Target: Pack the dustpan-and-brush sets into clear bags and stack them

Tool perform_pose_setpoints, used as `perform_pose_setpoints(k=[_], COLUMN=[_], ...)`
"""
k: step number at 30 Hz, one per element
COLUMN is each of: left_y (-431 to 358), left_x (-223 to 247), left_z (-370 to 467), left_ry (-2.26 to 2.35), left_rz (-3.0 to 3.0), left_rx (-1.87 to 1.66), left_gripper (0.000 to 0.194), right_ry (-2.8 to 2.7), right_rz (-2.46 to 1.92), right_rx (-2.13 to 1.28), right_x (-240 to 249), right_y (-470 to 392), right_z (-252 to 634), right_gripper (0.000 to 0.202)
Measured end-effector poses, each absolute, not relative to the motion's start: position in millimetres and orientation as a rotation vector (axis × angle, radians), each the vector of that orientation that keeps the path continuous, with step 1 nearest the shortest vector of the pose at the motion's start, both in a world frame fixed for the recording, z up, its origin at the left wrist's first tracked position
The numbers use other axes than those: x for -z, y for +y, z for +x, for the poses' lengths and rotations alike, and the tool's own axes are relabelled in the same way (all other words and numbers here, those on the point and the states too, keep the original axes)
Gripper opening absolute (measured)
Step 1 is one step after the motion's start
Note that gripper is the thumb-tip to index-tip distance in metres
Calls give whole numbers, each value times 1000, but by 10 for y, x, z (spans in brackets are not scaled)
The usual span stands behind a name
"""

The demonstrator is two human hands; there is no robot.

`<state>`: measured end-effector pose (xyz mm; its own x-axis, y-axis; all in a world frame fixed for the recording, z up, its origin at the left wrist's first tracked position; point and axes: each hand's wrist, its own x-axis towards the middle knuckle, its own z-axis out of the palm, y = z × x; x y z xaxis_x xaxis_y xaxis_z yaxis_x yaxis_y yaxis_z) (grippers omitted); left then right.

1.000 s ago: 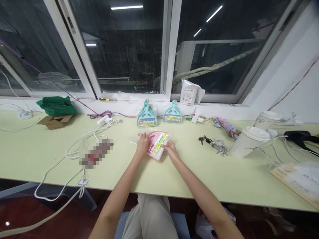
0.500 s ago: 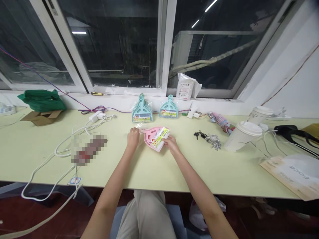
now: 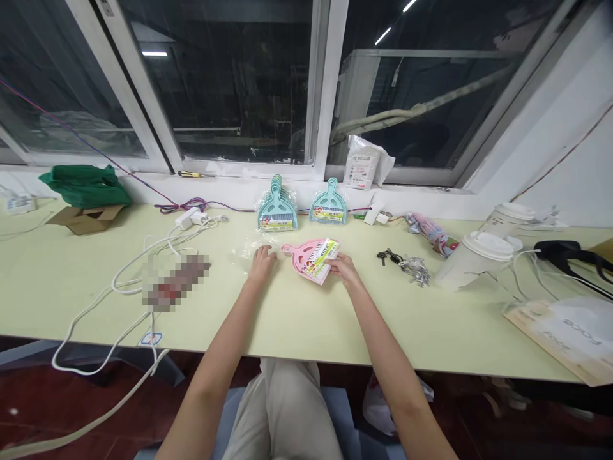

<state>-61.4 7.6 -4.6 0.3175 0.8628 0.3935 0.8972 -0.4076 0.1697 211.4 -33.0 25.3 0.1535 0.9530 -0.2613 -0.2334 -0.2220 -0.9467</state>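
A small pink dustpan set [image 3: 310, 257] with a yellow-green label lies on the pale green table [image 3: 297, 319], its handle pointing left. My right hand [image 3: 343, 268] grips its right edge. My left hand [image 3: 262, 262] rests on a clear plastic wrapper [image 3: 249, 248] just left of the pink handle, pinching it; the wrapper is off the set. Behind them, against the sill, stand a stack of teal dustpan sets [image 3: 277, 207] and a single teal set [image 3: 328, 206].
White cables and chargers [image 3: 158, 255] sprawl at the left, with a blurred item among them. Keys [image 3: 405, 263], a folded umbrella [image 3: 428, 231], two lidded cups [image 3: 472, 259] and a paper bag [image 3: 565, 332] sit at the right. A green bag [image 3: 86, 185] lies far left.
My left hand has slid the clear wrapper off the pink set's handle to the left. My right hand has shifted the pink set slightly right.
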Motion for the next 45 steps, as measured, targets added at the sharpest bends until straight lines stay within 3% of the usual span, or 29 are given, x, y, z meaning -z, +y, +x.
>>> perform_pose_setpoints(k=[12,17,21,29,38,45], left_y=[157,30,-37,41,-82,-217], left_x=[212,60,-73,-91,-97,-174], left_z=[-525,-498,-560,-738,-406,-174], left_ry=[-1606,-1885,-2105,-2186,-1884,-1713], left_rz=[-2758,-2455,-2112,-1954,-2276,-2366], left_rx=[1009,851,687,797,800,1185], left_gripper=[23,14,27,42,29,25], right_ry=[-677,-679,-740,-853,-899,-767], right_rz=[-1053,-1103,-1141,-1203,-1105,-1117], right_rx=[-1268,-1345,-1392,-1444,-1383,-1369], right_x=[37,149,186,92,90,133], right_y=[-330,-319,-311,-356,-430,-383], right_z=[1709,1688,1703,1707,1544,1570], right_gripper=[30,29,29,29,35,33])
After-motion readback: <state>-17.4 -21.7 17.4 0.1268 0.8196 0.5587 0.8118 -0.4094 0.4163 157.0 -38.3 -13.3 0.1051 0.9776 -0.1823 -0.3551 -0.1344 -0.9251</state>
